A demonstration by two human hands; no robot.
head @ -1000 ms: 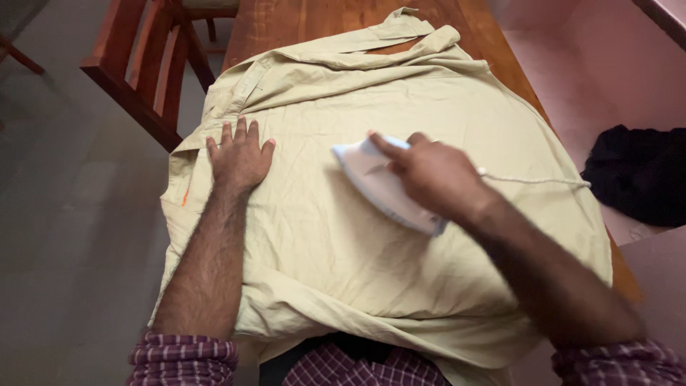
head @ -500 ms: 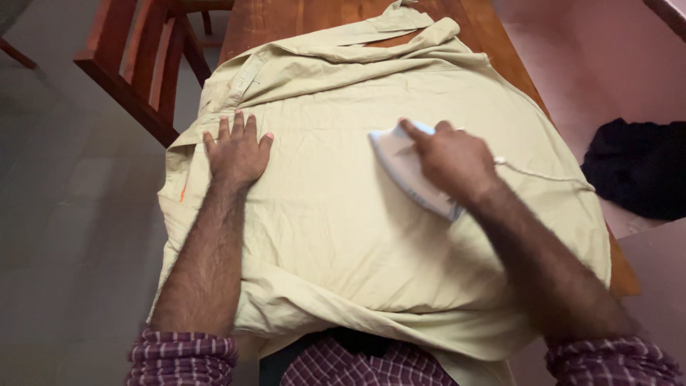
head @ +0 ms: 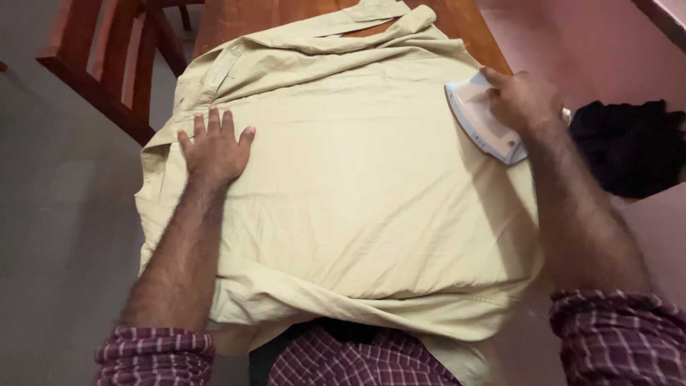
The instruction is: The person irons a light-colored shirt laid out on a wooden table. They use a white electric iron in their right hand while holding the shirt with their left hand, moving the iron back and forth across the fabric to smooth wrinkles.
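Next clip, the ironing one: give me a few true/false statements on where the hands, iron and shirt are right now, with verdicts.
1. The right hand grips the iron. True.
2. The iron sits at the middle of the shirt. False: it is at the shirt's right edge.
3. The left hand lies flat, fingers spread, on the shirt. True.
4. The shirt is spread on the floor. False: it lies on a wooden table.
5. A dark cloth lies to the right of the table. True.
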